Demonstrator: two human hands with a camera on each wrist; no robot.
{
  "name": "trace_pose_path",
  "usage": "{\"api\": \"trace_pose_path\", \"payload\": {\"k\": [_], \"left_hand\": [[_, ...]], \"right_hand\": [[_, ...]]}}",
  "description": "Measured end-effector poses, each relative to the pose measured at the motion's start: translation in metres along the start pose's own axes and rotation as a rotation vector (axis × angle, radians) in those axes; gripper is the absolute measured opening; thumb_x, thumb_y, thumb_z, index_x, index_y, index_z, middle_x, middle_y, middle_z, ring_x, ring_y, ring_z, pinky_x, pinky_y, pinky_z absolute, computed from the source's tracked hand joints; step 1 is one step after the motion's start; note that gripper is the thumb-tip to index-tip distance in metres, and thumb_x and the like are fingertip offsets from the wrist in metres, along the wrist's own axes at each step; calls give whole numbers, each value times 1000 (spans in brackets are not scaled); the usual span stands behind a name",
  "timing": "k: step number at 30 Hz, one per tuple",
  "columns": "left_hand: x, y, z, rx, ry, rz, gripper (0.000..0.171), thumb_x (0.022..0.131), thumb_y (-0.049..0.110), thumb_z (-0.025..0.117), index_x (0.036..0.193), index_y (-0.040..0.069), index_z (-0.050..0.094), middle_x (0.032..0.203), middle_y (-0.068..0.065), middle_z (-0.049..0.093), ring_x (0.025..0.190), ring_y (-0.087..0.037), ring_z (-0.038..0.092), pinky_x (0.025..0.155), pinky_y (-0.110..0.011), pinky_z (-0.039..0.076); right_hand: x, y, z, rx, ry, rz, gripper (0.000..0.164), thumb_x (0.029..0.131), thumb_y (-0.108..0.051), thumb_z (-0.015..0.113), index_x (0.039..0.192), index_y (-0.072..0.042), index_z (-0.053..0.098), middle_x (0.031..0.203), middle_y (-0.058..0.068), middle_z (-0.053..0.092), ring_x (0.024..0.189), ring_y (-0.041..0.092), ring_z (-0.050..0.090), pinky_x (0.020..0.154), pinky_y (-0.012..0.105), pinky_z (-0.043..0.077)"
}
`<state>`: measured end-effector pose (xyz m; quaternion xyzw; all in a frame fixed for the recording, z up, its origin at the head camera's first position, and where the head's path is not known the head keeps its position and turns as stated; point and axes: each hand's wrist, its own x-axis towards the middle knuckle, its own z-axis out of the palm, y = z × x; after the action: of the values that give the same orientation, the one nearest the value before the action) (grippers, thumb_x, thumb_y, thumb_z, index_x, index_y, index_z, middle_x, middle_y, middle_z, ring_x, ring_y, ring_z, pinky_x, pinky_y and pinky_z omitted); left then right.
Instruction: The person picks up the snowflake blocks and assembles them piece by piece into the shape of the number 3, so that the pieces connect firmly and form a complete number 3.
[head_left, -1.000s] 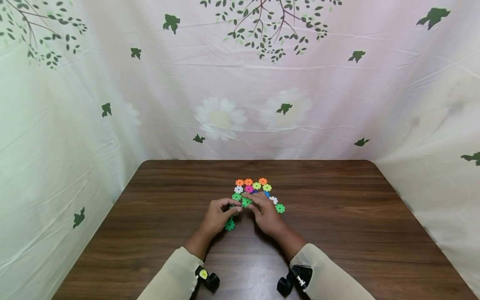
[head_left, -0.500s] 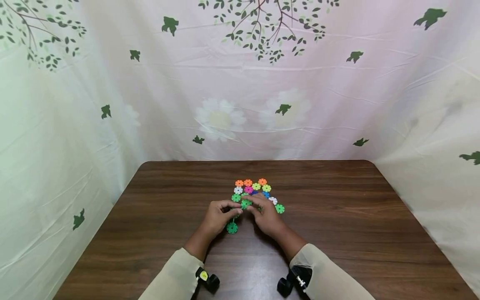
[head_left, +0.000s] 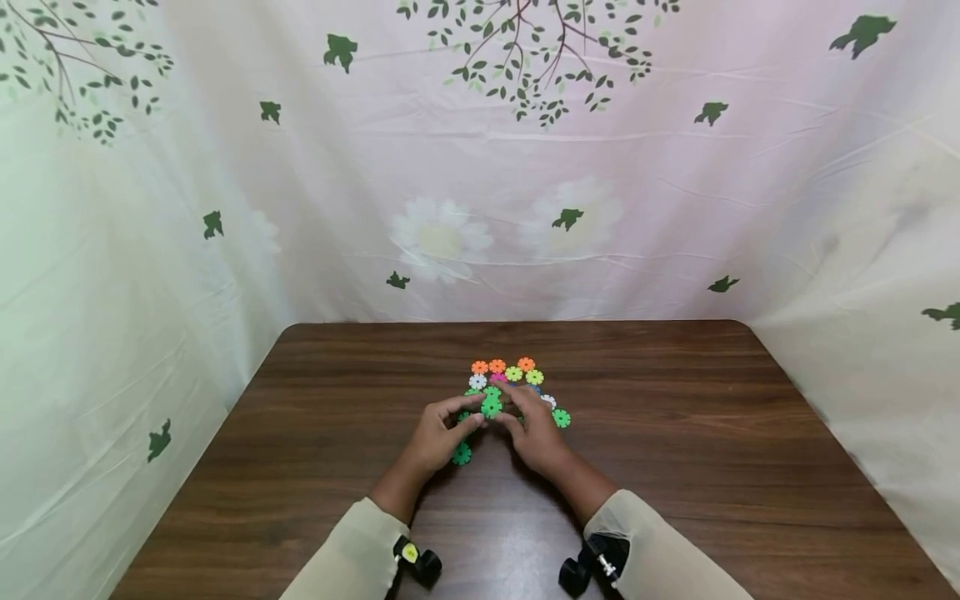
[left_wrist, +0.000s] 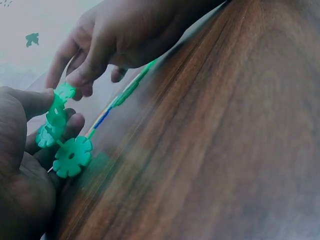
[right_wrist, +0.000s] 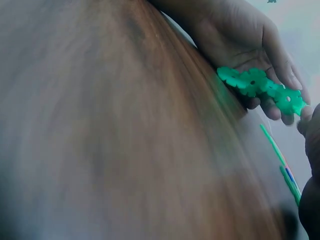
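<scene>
My left hand (head_left: 435, 437) grips a short chain of green flower-shaped interlocking discs (left_wrist: 72, 156), thumb on one side and fingers behind it. The chain is held above the table, and its lowest disc hangs below the left hand in the head view. My right hand (head_left: 538, 433) faces the left one and pinches the chain's far end with thumb and fingertips, as the left wrist view shows. Seen from the right wrist, the green chain (right_wrist: 252, 82) spans from the left palm to the right fingertips. The joints between discs are partly hidden by fingers.
Behind the hands, flower discs lie flat in rows on the brown wooden table (head_left: 675, 467): orange discs (head_left: 497, 366), yellow discs (head_left: 513, 374), a white disc (head_left: 477, 382), and a green disc (head_left: 562, 418) at the right. A patterned cloth (head_left: 480, 167) hangs beyond the table.
The left index finger has lifted away from the thumb, and the right index finger has shifted slightly up and right. More of the green chain shows between the hands; its lower end has swung slightly.
</scene>
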<state>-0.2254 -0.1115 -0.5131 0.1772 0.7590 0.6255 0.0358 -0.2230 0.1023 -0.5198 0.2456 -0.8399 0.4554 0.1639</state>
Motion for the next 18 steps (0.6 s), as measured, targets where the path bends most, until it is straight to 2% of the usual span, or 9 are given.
{"api": "trace_pose_path", "payload": {"k": [2, 5, 7, 10, 14, 18], "left_hand": [[1, -1, 1, -13, -11, 16, 41, 109, 12, 69, 148, 0, 66, 130, -23, 76, 110, -15, 76, 98, -20, 56], [1, -3, 2, -19, -19, 41, 42, 110, 10, 66, 150, -3, 63, 126, -27, 75, 105, -27, 79, 92, -19, 58], [2, -4, 2, -8, -25, 43, 43, 110, 9, 64, 152, -1, 61, 127, -26, 74, 108, -38, 78, 91, -20, 58], [2, -6, 2, -8, -43, 37, 44, 111, 9, 63, 154, 0, 59, 130, -27, 72, 110, -40, 78, 89, -20, 58], [2, -7, 3, -16, -55, 32, 45, 112, 9, 62, 155, 1, 58, 127, -29, 71, 112, -43, 77, 89, -20, 58], [2, -7, 2, -12, -48, 29, 44, 112, 10, 62, 155, 2, 59, 125, -28, 71, 112, -42, 77, 89, -19, 57]], "right_hand": [[-3, 3, -4, -35, 21, -4, 59, 93, 0, 78, 150, -4, 64, 118, 17, 74, 115, 35, 66, 100, 47, 49], [-8, 7, -10, -91, 53, 5, 51, 91, -1, 81, 140, -3, 70, 122, 16, 75, 119, 38, 62, 95, 47, 35], [-11, 10, -14, -121, 58, 24, 44, 89, -3, 84, 133, -3, 74, 124, 16, 75, 121, 37, 61, 94, 48, 35], [-14, 12, -18, -141, 46, 68, 39, 87, -5, 87, 125, -6, 78, 122, 13, 73, 122, 36, 59, 95, 51, 34], [-16, 10, -21, -154, -3, 135, 36, 88, -9, 87, 124, -8, 80, 120, 9, 71, 122, 33, 56, 96, 54, 32], [-15, 8, -23, -178, -30, 164, 30, 90, -12, 87, 119, -10, 81, 120, 7, 69, 124, 33, 53, 99, 60, 30]]}}
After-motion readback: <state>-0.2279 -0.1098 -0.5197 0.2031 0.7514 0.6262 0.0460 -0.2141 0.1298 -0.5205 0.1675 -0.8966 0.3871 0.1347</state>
